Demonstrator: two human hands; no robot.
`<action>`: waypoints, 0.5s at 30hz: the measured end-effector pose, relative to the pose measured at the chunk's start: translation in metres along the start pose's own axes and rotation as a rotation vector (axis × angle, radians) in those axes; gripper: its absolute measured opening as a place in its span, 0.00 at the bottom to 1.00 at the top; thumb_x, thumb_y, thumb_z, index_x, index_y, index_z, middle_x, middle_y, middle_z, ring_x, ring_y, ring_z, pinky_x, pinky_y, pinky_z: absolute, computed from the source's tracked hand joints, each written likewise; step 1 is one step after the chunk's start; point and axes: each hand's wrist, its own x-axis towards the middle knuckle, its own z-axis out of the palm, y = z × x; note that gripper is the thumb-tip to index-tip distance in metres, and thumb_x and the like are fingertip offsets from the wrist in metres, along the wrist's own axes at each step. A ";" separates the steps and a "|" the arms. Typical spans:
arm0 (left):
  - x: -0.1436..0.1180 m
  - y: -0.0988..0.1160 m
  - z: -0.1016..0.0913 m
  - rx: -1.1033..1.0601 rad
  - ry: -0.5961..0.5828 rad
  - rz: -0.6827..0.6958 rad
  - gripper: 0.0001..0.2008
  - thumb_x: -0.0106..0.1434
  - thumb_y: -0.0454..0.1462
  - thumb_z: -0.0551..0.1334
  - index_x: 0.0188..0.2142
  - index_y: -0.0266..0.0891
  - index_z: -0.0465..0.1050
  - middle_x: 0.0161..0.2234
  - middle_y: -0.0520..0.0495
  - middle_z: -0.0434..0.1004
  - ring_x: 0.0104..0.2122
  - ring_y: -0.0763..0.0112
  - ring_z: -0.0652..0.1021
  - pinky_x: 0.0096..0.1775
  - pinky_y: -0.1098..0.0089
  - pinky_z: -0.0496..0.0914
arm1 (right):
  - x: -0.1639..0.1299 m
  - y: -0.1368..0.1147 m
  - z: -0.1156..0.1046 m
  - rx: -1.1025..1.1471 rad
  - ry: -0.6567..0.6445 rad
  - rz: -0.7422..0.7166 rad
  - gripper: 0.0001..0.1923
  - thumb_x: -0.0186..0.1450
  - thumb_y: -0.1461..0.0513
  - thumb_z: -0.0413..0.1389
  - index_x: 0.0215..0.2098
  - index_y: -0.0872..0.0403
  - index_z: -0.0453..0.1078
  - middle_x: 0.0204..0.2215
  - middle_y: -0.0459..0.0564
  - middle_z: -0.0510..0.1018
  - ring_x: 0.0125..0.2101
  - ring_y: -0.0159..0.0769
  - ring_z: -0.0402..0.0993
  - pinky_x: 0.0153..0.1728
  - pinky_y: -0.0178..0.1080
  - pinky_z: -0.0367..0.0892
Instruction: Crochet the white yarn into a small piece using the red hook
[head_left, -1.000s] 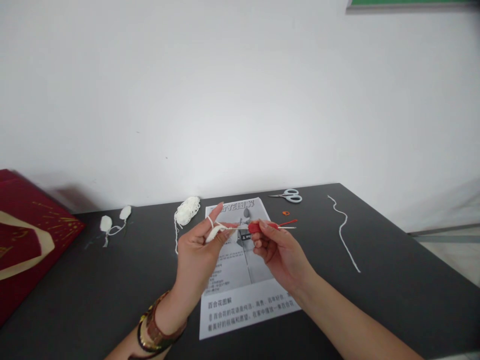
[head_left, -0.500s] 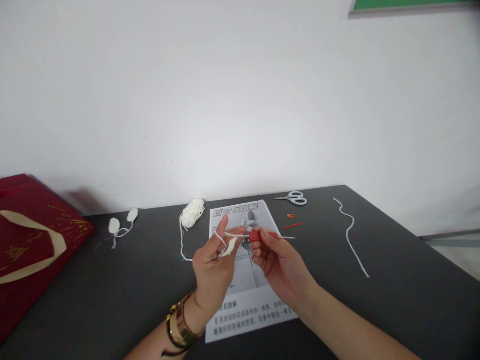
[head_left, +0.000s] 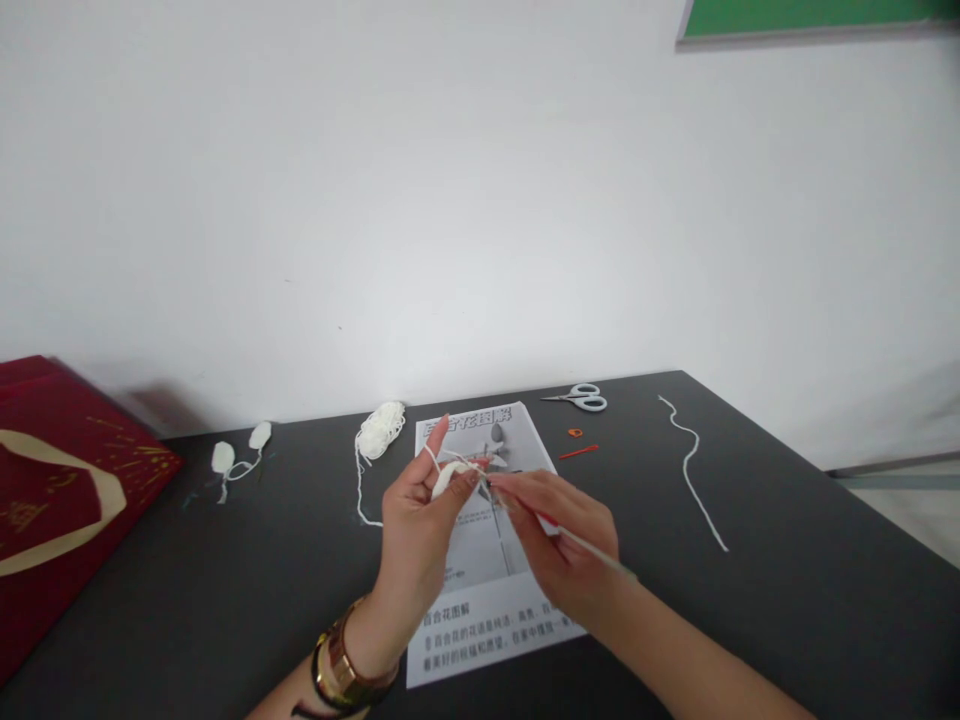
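Observation:
My left hand (head_left: pixel 420 530) pinches a small white crochet piece (head_left: pixel 448 478) between thumb and fingers, its index finger raised with yarn looped round it. My right hand (head_left: pixel 562 535) is closed on a crochet hook (head_left: pixel 553 522) with a red grip and a pale shaft that sticks out back over the wrist. The hook's tip meets the crochet piece close to my left fingertips; the exact stitch is too small to make out. From my left hand the yarn strand (head_left: pixel 360 495) runs to a white yarn skein (head_left: pixel 382 430) at the back.
Beneath my hands lies a printed sheet (head_left: pixel 487 640). Scissors (head_left: pixel 585 398), an orange stitch marker (head_left: pixel 575 433) and a red needle (head_left: pixel 579 452) are behind on the right. A loose yarn length (head_left: pixel 691 470) lies further right. Two white crocheted pieces (head_left: pixel 223 457) and a red bag (head_left: pixel 67 500) are left.
My right hand has turned the hook from pointing rightward to pointing at the crochet piece and moved its tip against it. My left thumb has closed over the piece. The view has shifted slightly.

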 end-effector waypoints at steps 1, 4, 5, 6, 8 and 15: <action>0.000 0.001 0.001 -0.025 0.000 -0.017 0.39 0.54 0.33 0.68 0.63 0.43 0.55 0.33 0.49 0.83 0.37 0.68 0.80 0.44 0.68 0.70 | -0.002 0.002 -0.003 -0.094 -0.071 -0.149 0.23 0.62 0.71 0.54 0.53 0.47 0.70 0.40 0.54 0.80 0.38 0.41 0.76 0.38 0.43 0.73; 0.000 0.006 0.001 -0.132 -0.005 -0.087 0.37 0.53 0.31 0.68 0.61 0.40 0.58 0.31 0.49 0.83 0.36 0.70 0.81 0.42 0.72 0.71 | -0.006 0.008 -0.011 -0.283 -0.230 -0.394 0.29 0.63 0.70 0.51 0.62 0.51 0.58 0.46 0.59 0.77 0.43 0.45 0.75 0.40 0.47 0.72; 0.000 0.007 0.001 -0.172 -0.018 -0.120 0.36 0.53 0.30 0.69 0.60 0.40 0.60 0.29 0.50 0.83 0.35 0.71 0.81 0.41 0.73 0.71 | -0.006 0.009 -0.013 -0.308 -0.247 -0.432 0.29 0.63 0.69 0.51 0.62 0.52 0.57 0.46 0.60 0.77 0.43 0.46 0.74 0.41 0.47 0.72; 0.001 0.009 0.000 -0.208 -0.039 -0.150 0.34 0.53 0.30 0.69 0.59 0.39 0.63 0.28 0.50 0.83 0.34 0.72 0.81 0.39 0.75 0.71 | -0.005 0.010 -0.014 -0.309 -0.248 -0.453 0.27 0.64 0.68 0.50 0.62 0.52 0.58 0.45 0.61 0.78 0.43 0.46 0.74 0.41 0.47 0.72; 0.003 0.013 -0.003 -0.251 -0.092 -0.200 0.31 0.52 0.28 0.68 0.55 0.38 0.67 0.27 0.49 0.82 0.31 0.74 0.80 0.37 0.76 0.71 | -0.002 0.008 -0.015 -0.245 -0.221 -0.437 0.25 0.64 0.69 0.50 0.60 0.51 0.62 0.44 0.59 0.78 0.42 0.44 0.75 0.41 0.46 0.73; 0.009 0.029 -0.012 -0.176 -0.198 -0.205 0.32 0.51 0.28 0.69 0.56 0.36 0.66 0.30 0.43 0.83 0.30 0.73 0.80 0.39 0.73 0.70 | 0.005 -0.004 -0.002 0.278 0.044 0.141 0.14 0.63 0.69 0.56 0.42 0.45 0.76 0.35 0.48 0.80 0.31 0.35 0.77 0.32 0.37 0.73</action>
